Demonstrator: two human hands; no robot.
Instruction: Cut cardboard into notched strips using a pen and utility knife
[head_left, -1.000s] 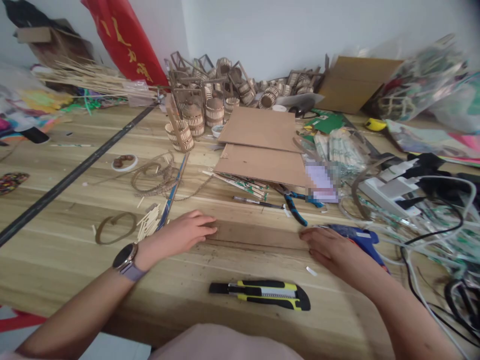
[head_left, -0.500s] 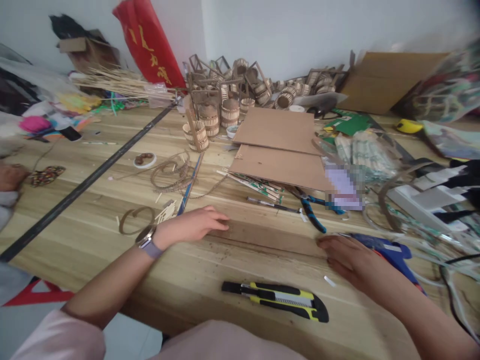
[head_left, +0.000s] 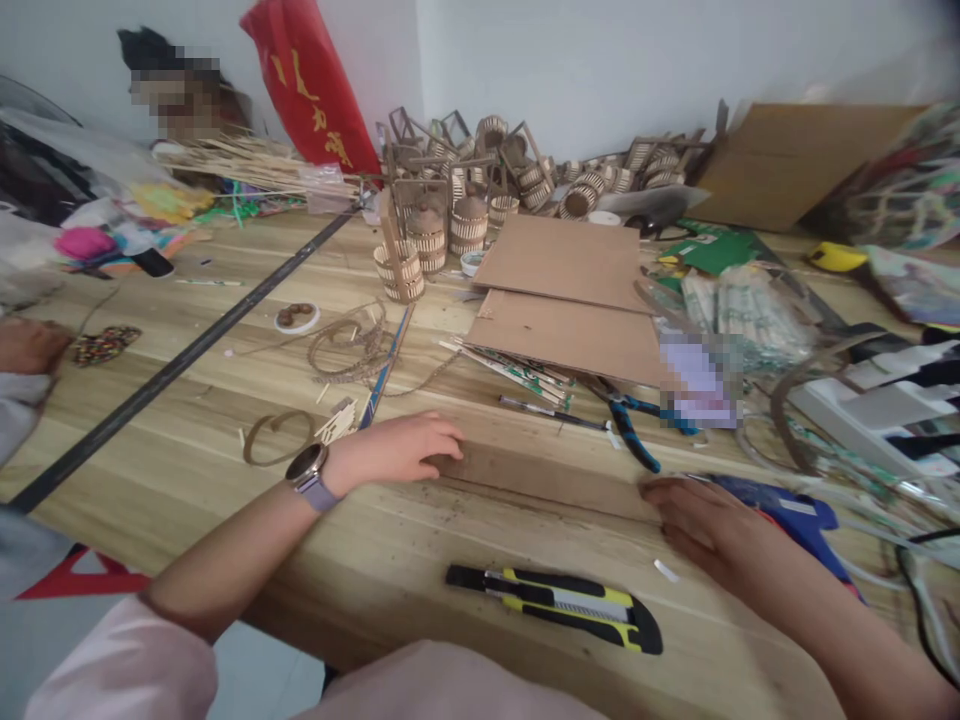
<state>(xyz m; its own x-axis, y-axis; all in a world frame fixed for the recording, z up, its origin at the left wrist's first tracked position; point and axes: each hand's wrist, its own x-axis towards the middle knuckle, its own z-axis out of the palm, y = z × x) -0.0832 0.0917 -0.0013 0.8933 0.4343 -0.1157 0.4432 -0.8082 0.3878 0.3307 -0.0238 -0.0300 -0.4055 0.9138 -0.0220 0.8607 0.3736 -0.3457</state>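
A long brown cardboard strip (head_left: 551, 487) lies along the wooden table in front of me. My left hand (head_left: 401, 448), with a watch on its wrist, has fingers and thumb at the strip's left end. At the other end my right hand (head_left: 701, 520) has its fingers bent over the strip, their tips partly hidden. A yellow and black utility knife (head_left: 570, 608) rests nearer to me, apart from both hands. Just beyond my right hand is a blue glue gun (head_left: 795, 510). Blue-handled pliers (head_left: 636, 435) and a pen (head_left: 551, 410) lie behind the strip.
Two cardboard sheets (head_left: 562, 260) lie farther back, with several small wooden buckets (head_left: 400, 270) behind and left. A white power strip (head_left: 862, 405) and cables crowd the right. A dark bar (head_left: 202, 340) crosses the left; past it, another person's hand (head_left: 34, 345) rests.
The whole view has shifted slightly, so most things appear a little farther right. Both hands stay at the ends of the cardboard strip.
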